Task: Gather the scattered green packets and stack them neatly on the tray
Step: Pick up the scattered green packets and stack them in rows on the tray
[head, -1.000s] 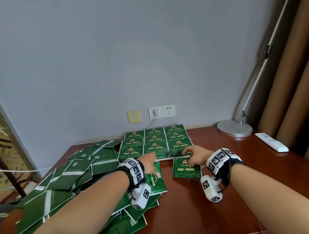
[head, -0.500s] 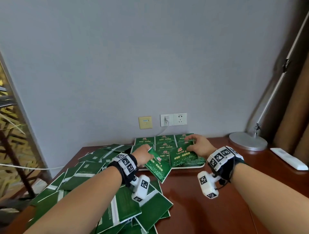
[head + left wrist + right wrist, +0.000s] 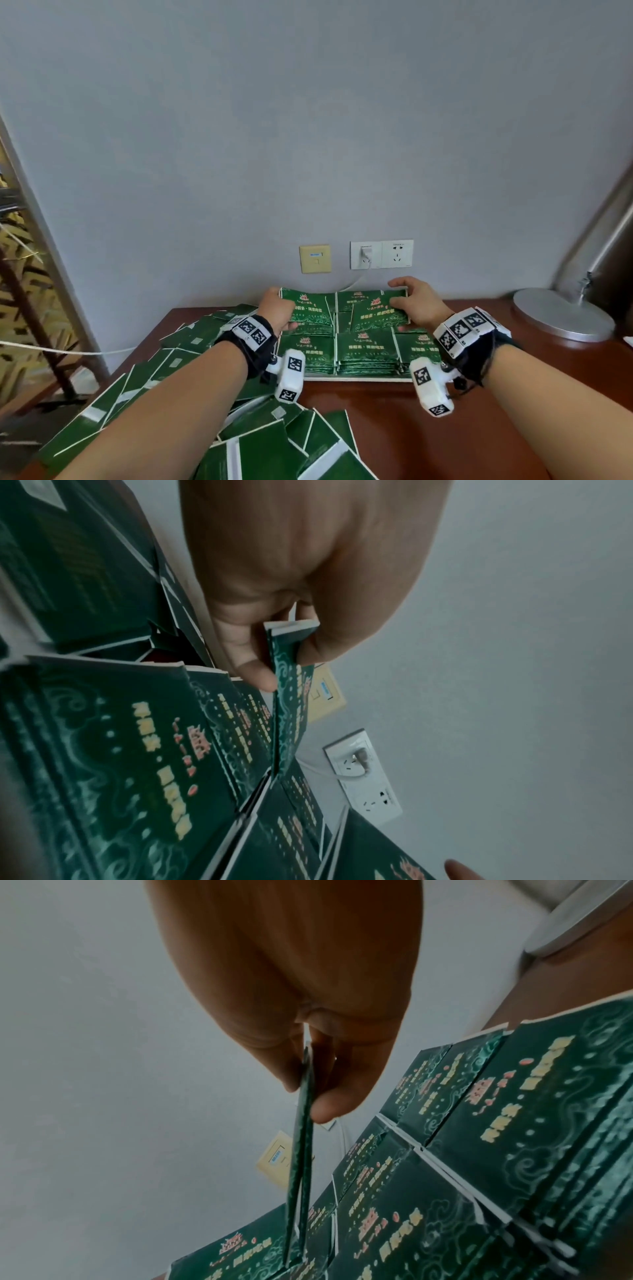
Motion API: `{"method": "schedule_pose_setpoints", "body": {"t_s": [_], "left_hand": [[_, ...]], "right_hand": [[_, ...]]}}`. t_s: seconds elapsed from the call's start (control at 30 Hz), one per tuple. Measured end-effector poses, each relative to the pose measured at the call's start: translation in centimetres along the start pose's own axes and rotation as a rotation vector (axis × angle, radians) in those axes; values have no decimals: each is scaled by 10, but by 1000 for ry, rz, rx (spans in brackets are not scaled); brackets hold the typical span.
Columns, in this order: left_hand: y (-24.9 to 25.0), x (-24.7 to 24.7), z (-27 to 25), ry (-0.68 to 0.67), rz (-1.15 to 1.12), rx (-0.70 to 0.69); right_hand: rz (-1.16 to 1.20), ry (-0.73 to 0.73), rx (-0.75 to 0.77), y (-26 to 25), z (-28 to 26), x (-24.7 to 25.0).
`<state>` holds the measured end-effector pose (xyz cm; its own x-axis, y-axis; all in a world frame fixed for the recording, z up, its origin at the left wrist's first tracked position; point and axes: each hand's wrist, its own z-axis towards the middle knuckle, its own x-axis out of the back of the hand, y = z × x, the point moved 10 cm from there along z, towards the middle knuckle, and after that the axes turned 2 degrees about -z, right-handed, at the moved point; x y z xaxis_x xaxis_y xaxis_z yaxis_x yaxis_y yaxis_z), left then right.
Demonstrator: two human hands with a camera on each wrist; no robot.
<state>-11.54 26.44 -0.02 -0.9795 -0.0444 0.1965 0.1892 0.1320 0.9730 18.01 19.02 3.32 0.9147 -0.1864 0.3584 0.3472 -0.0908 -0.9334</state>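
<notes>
Stacked packets (image 3: 364, 349) are sitting in rows on the tray (image 3: 356, 379) against the wall, below the sockets (image 3: 381, 254). Scattered packets (image 3: 178, 346) are lying left of and before it, and the lamp base (image 3: 561, 313) is standing to its right

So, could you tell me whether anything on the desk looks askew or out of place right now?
Yes. A loose heap of green packets sprawls over the desk's left side, overlapping at odd angles, unlike the squared stacks on the tray. The packet in the right hand also sits tilted across the back row.
</notes>
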Motion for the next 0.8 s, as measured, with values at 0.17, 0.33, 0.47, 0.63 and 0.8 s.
{"method": "schedule_pose_setpoints", "body": {"t_s": [0.17,0.33,0.47,0.63,0.8], "left_hand": [[-13,-1,41,12,-74,40],[-20,-9,78,-9,-80,61],[-25,-20,102,-28,-86,69],[-26,-25,115,-60,-55,64],[-25,-17,123,-81,101,-18]], "right_hand": [[8,7,-36,5,32,-14],[40,-28,-59,2,55,-34],[30,-73,-70,3,67,-52],[-18,-111,-42,2,84,-73],[-102,-106,-34,2,95,-99]]}}
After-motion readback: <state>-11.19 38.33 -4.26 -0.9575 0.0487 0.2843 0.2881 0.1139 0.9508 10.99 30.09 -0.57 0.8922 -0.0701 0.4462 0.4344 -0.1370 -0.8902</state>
